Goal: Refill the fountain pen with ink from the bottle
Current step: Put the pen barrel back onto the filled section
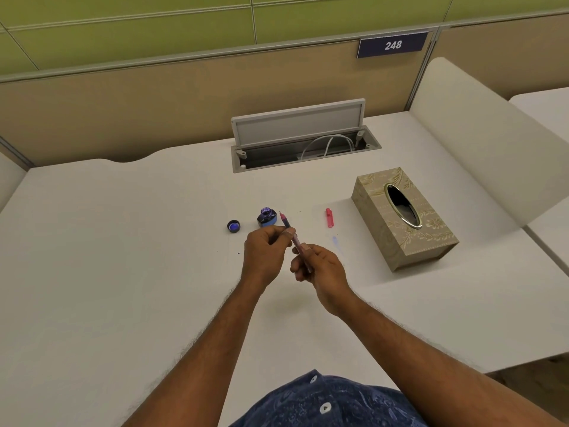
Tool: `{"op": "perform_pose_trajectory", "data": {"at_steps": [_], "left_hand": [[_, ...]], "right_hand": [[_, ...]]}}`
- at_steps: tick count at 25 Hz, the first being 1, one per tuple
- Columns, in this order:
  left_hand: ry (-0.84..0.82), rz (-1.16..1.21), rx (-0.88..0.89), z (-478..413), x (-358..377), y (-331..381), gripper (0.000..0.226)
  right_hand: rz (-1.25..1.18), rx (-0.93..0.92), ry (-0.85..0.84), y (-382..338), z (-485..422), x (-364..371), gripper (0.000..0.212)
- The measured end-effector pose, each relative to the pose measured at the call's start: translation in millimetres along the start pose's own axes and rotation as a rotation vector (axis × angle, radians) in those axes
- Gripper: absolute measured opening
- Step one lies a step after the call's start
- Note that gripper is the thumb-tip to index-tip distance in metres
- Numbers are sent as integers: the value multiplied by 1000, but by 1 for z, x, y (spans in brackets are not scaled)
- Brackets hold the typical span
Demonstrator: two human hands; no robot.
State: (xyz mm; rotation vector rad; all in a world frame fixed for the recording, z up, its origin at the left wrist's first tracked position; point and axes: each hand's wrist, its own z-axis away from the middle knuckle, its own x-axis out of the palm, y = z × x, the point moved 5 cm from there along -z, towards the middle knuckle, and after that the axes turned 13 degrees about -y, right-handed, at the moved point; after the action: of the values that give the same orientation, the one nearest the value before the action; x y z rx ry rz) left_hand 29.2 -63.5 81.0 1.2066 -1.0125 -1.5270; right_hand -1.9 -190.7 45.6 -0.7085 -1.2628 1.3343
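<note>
Above the white desk point(123, 241), left hand point(264, 251) and right hand point(320, 266) both pinch the fountain pen point(291, 234), fingers curled round it

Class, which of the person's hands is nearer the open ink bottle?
Left. The left hand sits just in front of the ink bottle; the right hand is farther back and to its right. Both grip the pen.

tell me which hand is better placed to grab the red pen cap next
Right, probably. The pen cap lies right of the ink bottle, nearer the right hand; the left hand would have to cross the fountain pen both hands hold.
</note>
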Motion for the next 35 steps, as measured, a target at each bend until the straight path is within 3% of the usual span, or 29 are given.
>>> {"op": "perform_pose_trajectory", "data": {"at_steps": [3, 9, 20, 29, 35], "left_hand": [[-4, 1, 5, -1, -1, -2, 20], [18, -27, -2, -1, 0, -1, 21], [-40, -52, 10, -8, 1, -2, 24], [-21, -112, -23, -12, 2, -5, 28], [-95, -168, -24, -21, 7, -8, 29]], "right_hand": [[2, 15, -9, 0, 0, 0, 41], [110, -63, 44, -3, -2, -3, 24], [-104, 57, -121, 2, -4, 7, 29], [-46, 43, -108, 4, -9, 3, 26], [-81, 97, -130, 13, -14, -4, 26]]}}
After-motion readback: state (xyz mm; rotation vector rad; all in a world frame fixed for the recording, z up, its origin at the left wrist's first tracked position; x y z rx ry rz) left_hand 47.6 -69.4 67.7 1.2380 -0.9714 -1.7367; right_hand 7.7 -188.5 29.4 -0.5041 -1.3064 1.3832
